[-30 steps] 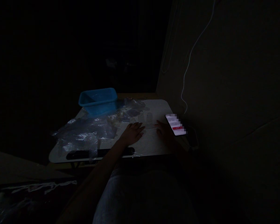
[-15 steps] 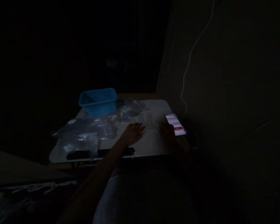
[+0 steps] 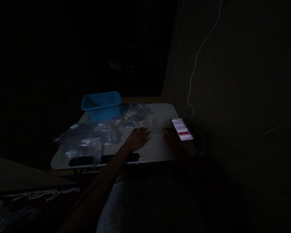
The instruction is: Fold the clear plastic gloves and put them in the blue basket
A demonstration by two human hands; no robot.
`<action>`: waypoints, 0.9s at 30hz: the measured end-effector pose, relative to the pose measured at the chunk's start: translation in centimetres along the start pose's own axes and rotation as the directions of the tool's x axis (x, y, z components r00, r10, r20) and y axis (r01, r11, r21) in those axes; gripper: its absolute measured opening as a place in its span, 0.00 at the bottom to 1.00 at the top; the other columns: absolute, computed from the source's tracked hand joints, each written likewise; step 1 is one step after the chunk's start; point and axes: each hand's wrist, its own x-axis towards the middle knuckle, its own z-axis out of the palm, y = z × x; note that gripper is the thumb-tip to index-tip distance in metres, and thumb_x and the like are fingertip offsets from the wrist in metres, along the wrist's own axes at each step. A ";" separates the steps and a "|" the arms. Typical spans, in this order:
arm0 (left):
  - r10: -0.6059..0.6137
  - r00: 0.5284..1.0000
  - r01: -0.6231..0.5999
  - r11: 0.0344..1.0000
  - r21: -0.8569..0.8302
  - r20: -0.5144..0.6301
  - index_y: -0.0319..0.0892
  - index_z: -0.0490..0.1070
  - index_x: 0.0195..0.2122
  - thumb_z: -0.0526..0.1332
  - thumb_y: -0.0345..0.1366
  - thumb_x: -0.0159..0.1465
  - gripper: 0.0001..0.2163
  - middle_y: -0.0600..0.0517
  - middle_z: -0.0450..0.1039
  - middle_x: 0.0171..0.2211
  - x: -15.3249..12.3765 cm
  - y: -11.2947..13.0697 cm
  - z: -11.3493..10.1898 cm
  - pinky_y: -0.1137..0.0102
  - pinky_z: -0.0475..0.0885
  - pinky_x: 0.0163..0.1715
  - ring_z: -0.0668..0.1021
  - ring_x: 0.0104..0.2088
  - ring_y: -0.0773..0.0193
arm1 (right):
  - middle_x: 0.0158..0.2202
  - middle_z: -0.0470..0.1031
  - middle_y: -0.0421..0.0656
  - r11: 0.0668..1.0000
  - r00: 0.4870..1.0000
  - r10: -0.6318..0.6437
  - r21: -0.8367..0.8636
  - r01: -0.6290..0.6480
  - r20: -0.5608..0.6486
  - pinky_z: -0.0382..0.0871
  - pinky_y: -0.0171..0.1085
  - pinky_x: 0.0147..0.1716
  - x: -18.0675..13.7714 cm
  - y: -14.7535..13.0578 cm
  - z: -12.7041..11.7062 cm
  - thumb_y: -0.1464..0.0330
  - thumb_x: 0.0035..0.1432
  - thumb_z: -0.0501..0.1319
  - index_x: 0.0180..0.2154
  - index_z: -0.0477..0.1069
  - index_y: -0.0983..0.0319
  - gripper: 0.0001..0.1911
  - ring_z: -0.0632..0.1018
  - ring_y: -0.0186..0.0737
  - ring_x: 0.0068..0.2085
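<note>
My left hand [image 3: 137, 139] lies flat on the white tabletop [image 3: 160, 110], open, with its fingers spread. To its right is my right hand [image 3: 171, 138], dim and partly lost in shadow; its visible finger and thumb are apart, pointing left. Between the two hands lies a thin clear plastic piece [image 3: 156, 130], its outline faint in the dark. Faint rounded translucent shapes [image 3: 155, 121] show just beyond it. Crumpled clear plastic bags [image 3: 92, 134] spread over the left side of the table.
A blue plastic basin [image 3: 102, 110] stands at the table's back left. A lit phone [image 3: 181, 129] lies at the right edge. The front edge has a dark slot [image 3: 87, 160]. A white cable [image 3: 196, 58] hangs along the right wall. The room is very dark.
My right hand has shifted slightly left, away from the phone, uncovering more of its screen. My left hand has barely moved.
</note>
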 end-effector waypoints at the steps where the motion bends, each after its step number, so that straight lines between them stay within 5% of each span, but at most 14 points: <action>1: -0.002 1.000 0.002 1.000 -0.001 -0.001 0.45 0.59 0.56 0.45 0.42 0.64 0.20 0.46 0.57 0.58 0.0 0.0 0.0 0.58 0.57 0.52 0.61 0.56 0.54 | 0.41 0.72 0.50 1.000 1.000 -0.001 0.003 0.001 0.008 0.65 0.49 0.45 0.0 0.0 0.0 0.72 0.52 0.50 0.46 0.67 0.64 0.19 0.71 0.48 0.44; 18: -0.017 1.000 0.016 0.999 -0.042 -0.009 0.44 0.59 0.56 0.43 0.44 0.65 0.21 0.47 0.57 0.58 0.0 0.3 -0.5 0.59 0.57 0.52 0.61 0.57 0.56 | 0.39 0.72 0.49 0.999 1.000 0.022 0.039 -0.022 -0.010 0.66 0.47 0.44 0.0 0.1 0.2 0.72 0.52 0.50 0.45 0.67 0.63 0.18 0.71 0.46 0.43; 24: 0.003 0.987 -0.028 0.988 -0.153 -0.163 0.41 0.59 0.55 0.41 0.41 0.65 0.20 0.46 0.61 0.56 -0.2 0.0 -0.8 0.61 0.57 0.52 0.63 0.55 0.60 | 0.39 0.71 0.50 0.999 1.000 0.021 0.044 -0.021 -0.012 0.67 0.47 0.43 0.1 -0.2 -0.2 0.73 0.52 0.48 0.44 0.67 0.64 0.18 0.71 0.46 0.43; 27: -0.087 0.949 0.006 0.966 -0.257 -0.304 0.39 0.63 0.52 0.39 0.39 0.66 0.21 0.46 0.67 0.50 -1.2 -0.3 -1.3 0.63 0.60 0.51 0.67 0.51 0.62 | 0.39 0.71 0.50 0.999 1.000 -0.022 0.046 0.022 0.006 0.67 0.48 0.43 -0.4 -0.4 -0.5 0.73 0.52 0.49 0.44 0.68 0.64 0.17 0.71 0.46 0.42</action>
